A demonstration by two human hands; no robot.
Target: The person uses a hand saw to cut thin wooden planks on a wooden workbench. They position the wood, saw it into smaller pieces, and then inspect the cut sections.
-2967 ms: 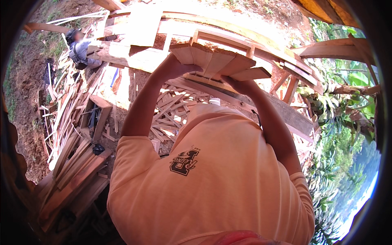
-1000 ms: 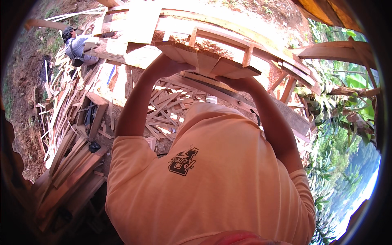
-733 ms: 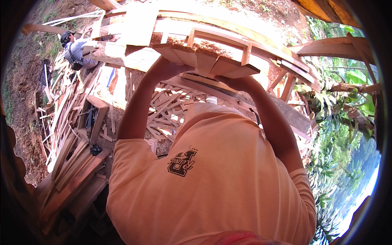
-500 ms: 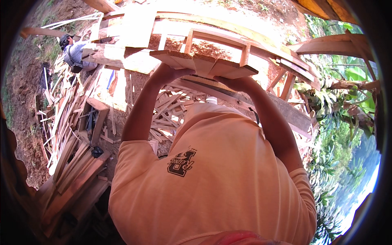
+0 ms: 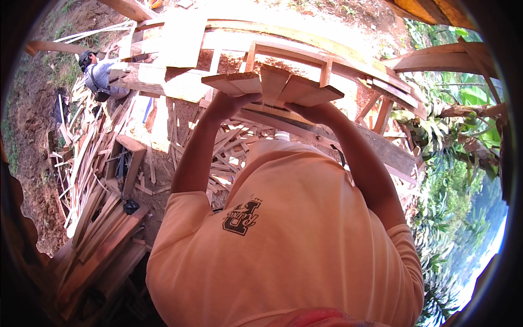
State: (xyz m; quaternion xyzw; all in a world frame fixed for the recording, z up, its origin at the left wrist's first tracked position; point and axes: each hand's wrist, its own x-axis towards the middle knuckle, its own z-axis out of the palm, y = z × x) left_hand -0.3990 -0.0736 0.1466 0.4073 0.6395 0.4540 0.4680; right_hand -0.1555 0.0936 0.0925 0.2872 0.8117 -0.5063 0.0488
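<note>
Several short wooden boards [image 5: 308, 91] stand side by side in front of me above a long beam. My left hand [image 5: 231, 104] is closed on the lower edge of the left boards [image 5: 233, 84]. On the other side my right hand [image 5: 311, 112] grips the lower edge of the right boards. A middle board [image 5: 272, 82] rises a little higher than its neighbours, with a narrow gap on its left side. The fingers of both hands are partly hidden behind the wood.
A long bench of beams [image 5: 381, 147] runs across in front of me, with a wooden frame [image 5: 291, 50] beyond it. At the far left another person [image 5: 98, 73] crouches at the planks. Wood offcuts [image 5: 229, 147] litter the ground, and thick timbers [image 5: 103, 245] are stacked at lower left.
The middle board has risen above the others, and a gap has opened between it and the left boards. My left hand has shifted slightly, while my right hand stays nearly in place.
</note>
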